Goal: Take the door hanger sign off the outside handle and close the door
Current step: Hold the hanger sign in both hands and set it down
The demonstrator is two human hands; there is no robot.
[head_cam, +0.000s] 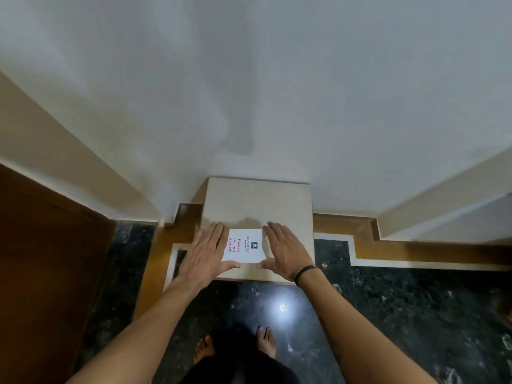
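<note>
A white door hanger sign (243, 245) with red "Please do not disturb" lettering lies flat on a beige ledge (257, 200) against the wall. My left hand (206, 249) rests flat over the sign's left edge, fingers spread, thumb along its near edge. My right hand (282, 249) lies flat on the sign's right edge, thumb pointing inward near the left thumb. Both palms face down and neither hand is closed around the sign. A brown wooden door (41, 259) stands at the far left; its handle is out of view.
A white wall (277, 92) rises behind the ledge. The floor is dark marble (388, 314) with a brown and white border (388, 253). My bare feet (235, 347) stand just in front of the ledge. A beige wall corner (443, 206) juts out at the right.
</note>
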